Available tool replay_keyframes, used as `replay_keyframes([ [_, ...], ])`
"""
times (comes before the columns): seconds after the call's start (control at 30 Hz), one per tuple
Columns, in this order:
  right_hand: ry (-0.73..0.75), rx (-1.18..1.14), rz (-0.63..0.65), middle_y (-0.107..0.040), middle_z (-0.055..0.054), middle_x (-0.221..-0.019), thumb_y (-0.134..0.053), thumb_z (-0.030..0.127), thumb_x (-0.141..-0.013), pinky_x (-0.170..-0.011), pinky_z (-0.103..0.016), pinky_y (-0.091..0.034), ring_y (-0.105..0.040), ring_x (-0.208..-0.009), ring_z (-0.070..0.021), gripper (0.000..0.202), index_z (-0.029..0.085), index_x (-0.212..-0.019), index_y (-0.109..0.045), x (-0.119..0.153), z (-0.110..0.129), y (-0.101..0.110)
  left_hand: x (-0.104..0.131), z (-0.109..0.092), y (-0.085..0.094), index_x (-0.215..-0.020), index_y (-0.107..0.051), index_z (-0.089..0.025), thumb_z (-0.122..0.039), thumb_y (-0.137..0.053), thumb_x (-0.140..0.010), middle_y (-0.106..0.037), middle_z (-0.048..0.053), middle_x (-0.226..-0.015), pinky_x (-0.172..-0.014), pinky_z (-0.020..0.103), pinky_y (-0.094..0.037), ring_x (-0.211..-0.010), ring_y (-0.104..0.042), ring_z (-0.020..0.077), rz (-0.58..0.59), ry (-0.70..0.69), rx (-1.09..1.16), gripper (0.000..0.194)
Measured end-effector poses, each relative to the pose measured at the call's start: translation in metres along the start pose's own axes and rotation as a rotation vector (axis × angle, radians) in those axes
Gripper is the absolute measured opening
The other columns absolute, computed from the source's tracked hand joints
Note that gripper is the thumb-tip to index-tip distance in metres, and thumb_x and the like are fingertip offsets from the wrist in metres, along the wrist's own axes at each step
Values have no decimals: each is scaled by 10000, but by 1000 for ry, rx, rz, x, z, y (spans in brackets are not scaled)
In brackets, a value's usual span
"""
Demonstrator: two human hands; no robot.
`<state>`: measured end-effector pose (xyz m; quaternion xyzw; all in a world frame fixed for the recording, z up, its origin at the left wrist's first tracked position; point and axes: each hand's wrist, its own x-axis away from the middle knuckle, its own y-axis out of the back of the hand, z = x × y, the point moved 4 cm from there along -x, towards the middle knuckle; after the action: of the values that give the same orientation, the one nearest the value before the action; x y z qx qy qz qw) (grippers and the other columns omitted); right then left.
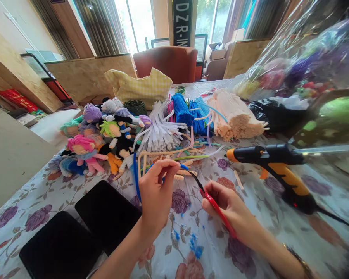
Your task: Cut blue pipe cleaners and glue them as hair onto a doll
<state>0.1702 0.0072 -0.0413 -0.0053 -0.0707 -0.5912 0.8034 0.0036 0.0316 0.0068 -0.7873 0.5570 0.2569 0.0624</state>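
My left hand [155, 193] is closed in a pinch on a blue pipe cleaner [136, 176]. One tip of it sticks out past the fingertips to the right, and a bent length hangs at the left of the hand. My right hand [231, 211] is wrapped round red-handled scissors [216, 209]. Their dark, curved blades reach up to the blue tip; whether they touch it I cannot tell. Blue fluff clippings [195, 246] lie on the flowered tablecloth [180, 228] below the hands.
A glue gun [275, 155] lies at right, its cord trailing off. Two black tablets [61, 246] [107, 209] rest at left. Behind are several fuzzy dolls [81, 145], bundles of white [159, 130], blue [182, 110] and peach pipe cleaners [235, 116], plus a yellow checked cloth [142, 87].
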Motion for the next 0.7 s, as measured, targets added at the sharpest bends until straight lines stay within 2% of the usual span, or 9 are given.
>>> replay_keyframes([
  [0.7,-18,13,-6,-400,60,-642,-688,511,-774,-553,-258,-263,-331,-608,-121,394,211,-720,-438,0,2,-1,0,1,-2,-750,-685,-238,-185,-678,-811,-721,-78,-726,-663,115,-503,-692,-665,53,13,24,19,82],
])
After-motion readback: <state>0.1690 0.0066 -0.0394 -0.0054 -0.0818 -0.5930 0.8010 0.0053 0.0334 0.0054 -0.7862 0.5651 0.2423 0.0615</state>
